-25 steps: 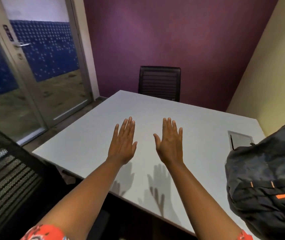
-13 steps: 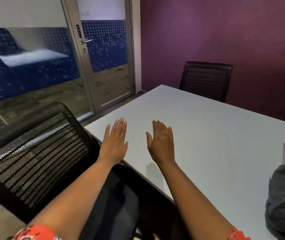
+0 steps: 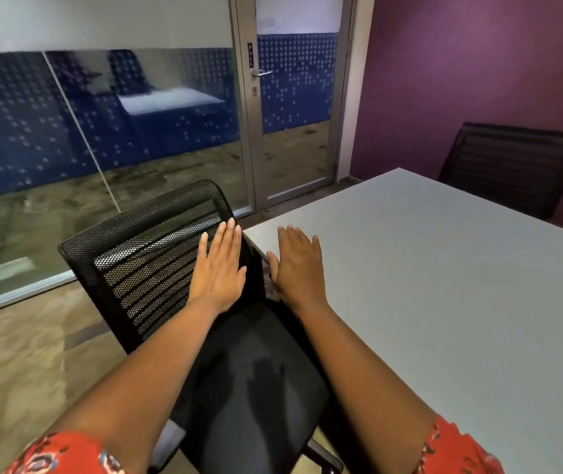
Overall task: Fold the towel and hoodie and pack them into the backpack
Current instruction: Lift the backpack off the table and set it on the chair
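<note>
Left hand (image 3: 220,271): fingers straight and together, over the black mesh chair (image 3: 157,261).
Right hand (image 3: 298,268): fingers relaxed, slightly apart, holding nothing, above the grey counter (image 3: 444,302) corner.

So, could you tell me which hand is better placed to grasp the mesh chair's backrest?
Probably the left: the left hand is open over the backrest, while the right hand is over the table corner.
</note>
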Demonstrator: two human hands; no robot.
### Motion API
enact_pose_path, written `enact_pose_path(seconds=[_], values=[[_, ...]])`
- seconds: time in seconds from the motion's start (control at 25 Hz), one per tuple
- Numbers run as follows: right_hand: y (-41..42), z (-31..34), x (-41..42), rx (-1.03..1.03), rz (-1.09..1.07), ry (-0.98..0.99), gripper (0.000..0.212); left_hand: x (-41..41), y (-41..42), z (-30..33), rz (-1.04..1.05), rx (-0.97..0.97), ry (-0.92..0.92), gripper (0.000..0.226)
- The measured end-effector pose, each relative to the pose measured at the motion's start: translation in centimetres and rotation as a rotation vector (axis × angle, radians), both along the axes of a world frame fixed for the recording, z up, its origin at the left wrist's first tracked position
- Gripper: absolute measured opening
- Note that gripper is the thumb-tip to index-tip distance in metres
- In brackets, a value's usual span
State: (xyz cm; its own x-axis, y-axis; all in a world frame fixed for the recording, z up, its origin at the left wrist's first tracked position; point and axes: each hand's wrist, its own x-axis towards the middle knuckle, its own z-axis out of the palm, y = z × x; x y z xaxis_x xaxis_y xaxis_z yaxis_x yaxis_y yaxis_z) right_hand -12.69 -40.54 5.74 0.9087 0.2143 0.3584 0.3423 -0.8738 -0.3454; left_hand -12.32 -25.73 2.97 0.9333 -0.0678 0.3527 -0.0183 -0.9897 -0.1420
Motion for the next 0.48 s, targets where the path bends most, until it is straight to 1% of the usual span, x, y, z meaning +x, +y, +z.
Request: enact_pose_path(seconds=[0.24,0.48], values=[[6.3,0.7,-0.1,-0.008,0.108,-0.027,0.05,-0.6,6.2,0.4,0.084,-0.03,-0.042,0.072],[14.5,0.6,1.6,-0.066,0.093,-0.035,0.052,1.1,14.9,0.8,0.133,-0.031,-0.07,0.073]])
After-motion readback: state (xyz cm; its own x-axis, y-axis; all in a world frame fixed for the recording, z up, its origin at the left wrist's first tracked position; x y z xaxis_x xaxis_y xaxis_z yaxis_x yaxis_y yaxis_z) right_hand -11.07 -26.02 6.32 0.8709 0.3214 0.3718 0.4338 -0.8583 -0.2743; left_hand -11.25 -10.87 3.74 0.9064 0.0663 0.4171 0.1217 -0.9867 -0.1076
